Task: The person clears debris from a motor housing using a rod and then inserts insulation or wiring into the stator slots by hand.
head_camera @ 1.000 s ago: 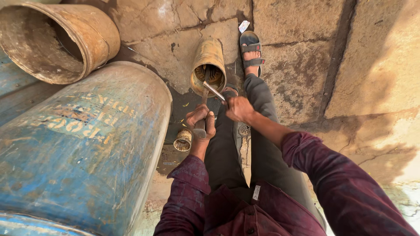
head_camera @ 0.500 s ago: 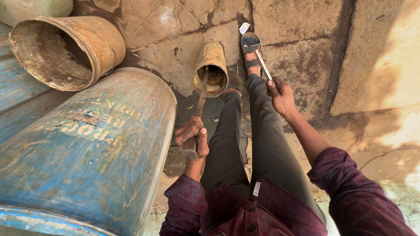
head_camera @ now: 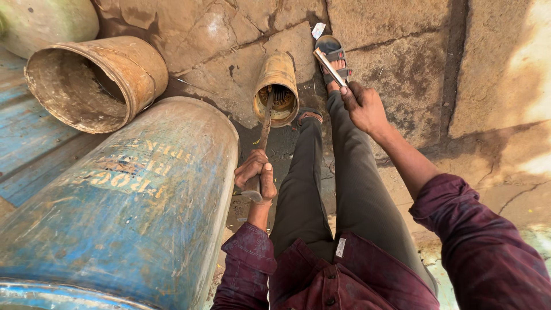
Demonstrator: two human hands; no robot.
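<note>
A person sits on a cracked stone floor [head_camera: 402, 69] with legs stretched forward, the face and upper body out of frame and only the maroon sleeves and dark trousers in view. The left hand [head_camera: 255, 172] is closed around the near end of a long metal rod [head_camera: 265, 123], whose far tip disappears into the open mouth of a small rusty yellow can [head_camera: 278, 86] lying on its side between the knees and the sandalled foot [head_camera: 333, 54]; what the tip meets inside is too dark to make out. The right hand [head_camera: 363, 106] is raised to the right of the can, well apart from the left hand, and grips a flat metal tool [head_camera: 328, 66] whose upper end points toward the top edge of the floor; the kind of tool is hard to tell. A large blue drum [head_camera: 126, 212] lies on its side just left of the left hand, its lower end cut off by the frame. Beyond it a rusty open bucket [head_camera: 97, 80] rests on its side near the floor's top left corner
</note>
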